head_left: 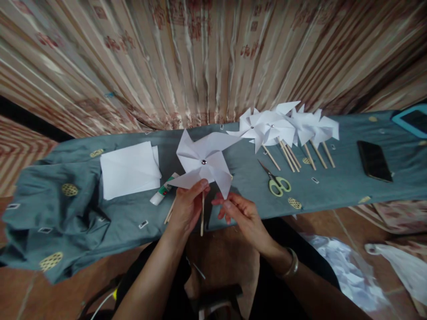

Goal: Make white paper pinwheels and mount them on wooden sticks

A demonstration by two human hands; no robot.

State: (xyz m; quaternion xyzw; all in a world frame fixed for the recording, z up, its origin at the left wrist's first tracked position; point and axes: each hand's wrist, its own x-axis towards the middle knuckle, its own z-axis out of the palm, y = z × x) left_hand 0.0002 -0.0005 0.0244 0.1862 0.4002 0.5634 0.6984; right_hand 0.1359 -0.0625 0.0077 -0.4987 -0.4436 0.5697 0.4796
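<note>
A white paper pinwheel with a shiny round pin at its centre stands upright over the table. My left hand is closed around its thin wooden stick, just beneath the paper blades. My right hand is beside the lower right blade, its fingers loosely curled and apart. That blade's pointed tip overlaps the right fingertips; whether they touch is unclear. Left of the pinwheel lies a white and green glue tube. More wooden sticks are partly hidden behind my left hand.
A stack of white paper lies left on the grey-green cloth. Several finished pinwheels rest at the back right. Green-handled scissors and a black phone lie right. A bag of white paper pieces is on the floor.
</note>
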